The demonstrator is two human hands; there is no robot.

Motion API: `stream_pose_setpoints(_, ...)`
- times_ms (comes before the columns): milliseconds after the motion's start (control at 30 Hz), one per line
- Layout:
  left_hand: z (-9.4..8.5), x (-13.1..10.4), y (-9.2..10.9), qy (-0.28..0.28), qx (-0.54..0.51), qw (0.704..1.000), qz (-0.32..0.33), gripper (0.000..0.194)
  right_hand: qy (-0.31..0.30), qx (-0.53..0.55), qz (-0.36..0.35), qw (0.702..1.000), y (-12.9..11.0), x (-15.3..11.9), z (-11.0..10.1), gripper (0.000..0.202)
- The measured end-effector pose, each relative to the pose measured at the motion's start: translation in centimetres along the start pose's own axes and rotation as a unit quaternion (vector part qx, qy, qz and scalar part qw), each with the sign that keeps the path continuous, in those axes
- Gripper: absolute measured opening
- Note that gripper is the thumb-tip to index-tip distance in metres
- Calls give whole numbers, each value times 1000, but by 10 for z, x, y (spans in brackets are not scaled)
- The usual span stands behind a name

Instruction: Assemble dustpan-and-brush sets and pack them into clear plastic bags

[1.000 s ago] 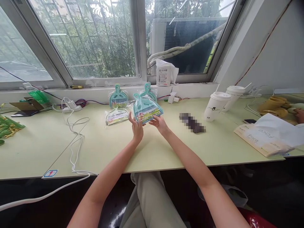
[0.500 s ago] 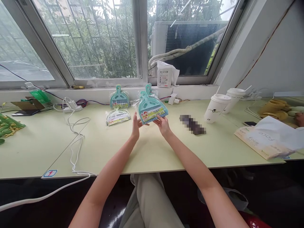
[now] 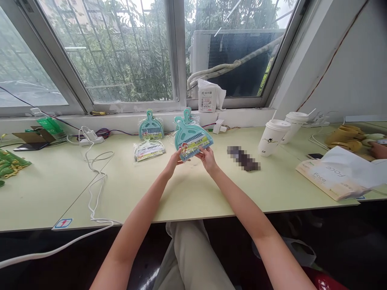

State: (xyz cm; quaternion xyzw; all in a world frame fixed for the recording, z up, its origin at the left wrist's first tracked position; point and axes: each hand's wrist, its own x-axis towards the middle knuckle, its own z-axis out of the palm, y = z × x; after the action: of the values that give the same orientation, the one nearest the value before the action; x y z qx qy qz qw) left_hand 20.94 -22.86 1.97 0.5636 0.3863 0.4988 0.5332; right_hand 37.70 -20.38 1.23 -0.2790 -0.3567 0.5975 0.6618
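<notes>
I hold a teal mini dustpan-and-brush set (image 3: pixel 191 138) in clear plastic wrap upright above the pale green table (image 3: pixel 193 189). My left hand (image 3: pixel 174 161) grips its lower left corner. My right hand (image 3: pixel 207 158) grips its lower right edge. Behind it another wrapped set (image 3: pixel 188 115) leans by the window ledge. A third set (image 3: pixel 151 126) stands to the left, and a fourth (image 3: pixel 149 149) lies flat in front of that one.
White cables (image 3: pixel 95 169) and a power strip (image 3: pixel 89 139) lie to the left. Two lidded paper cups (image 3: pixel 273 136) stand right, past a blurred dark object (image 3: pixel 243 158). A paper bag (image 3: pixel 335 173) and another person's hand (image 3: pixel 378 150) are far right. A tissue pack (image 3: pixel 208 96) sits on the sill.
The set has been turned upright and shifted slightly right. My left hand let go for a moment and now grips the lower left corner again.
</notes>
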Motion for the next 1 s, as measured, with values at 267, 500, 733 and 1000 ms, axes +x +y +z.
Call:
stream_pose_setpoints(267,-10,5,-3,81,17,996,11,58,-23,3,34,999,5,-6,8,25)
stream_pose_setpoints(500,-12,7,-6,45,0,999,6,58,-25,-32,48,998,6,-1,3,23)
stream_pose_setpoints(733,-11,2,-3,-3,-19,1000,17,59,-64,-36,57,996,2,3,-2,25)
stream_pose_setpoints(1000,-13,4,-6,-3,-29,999,17,57,-59,-35,62,996,4,4,-3,23)
